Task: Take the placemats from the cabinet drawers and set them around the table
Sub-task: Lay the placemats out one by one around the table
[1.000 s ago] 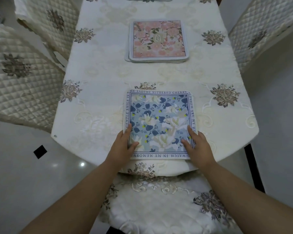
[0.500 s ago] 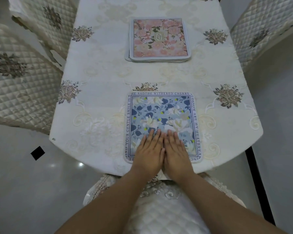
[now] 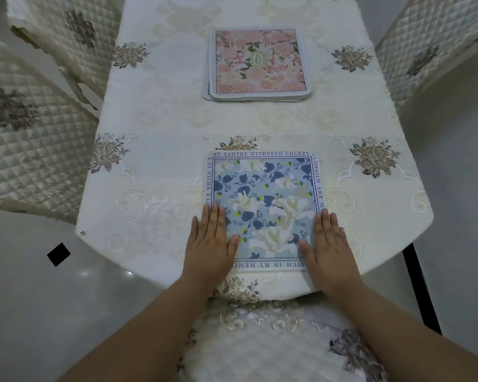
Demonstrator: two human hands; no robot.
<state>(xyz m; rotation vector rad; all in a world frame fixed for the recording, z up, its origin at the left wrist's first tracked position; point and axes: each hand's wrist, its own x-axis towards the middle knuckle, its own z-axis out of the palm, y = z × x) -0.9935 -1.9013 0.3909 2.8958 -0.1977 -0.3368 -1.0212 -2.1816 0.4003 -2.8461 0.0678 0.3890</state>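
The table (image 3: pixel 160 166) is filling the middle of the frame under a cream cloth. A pink stack (image 3: pixel 260 62) of placemats is lying at upper centre. The blue mat (image 3: pixel 264 208) is lying flat at lower centre, near the table's near edge. My left hand (image 3: pixel 210 244) and right hand (image 3: pixel 329 244) are pressing flat on its lower corners, each grip spread wide, fingers straight, clasping nothing.
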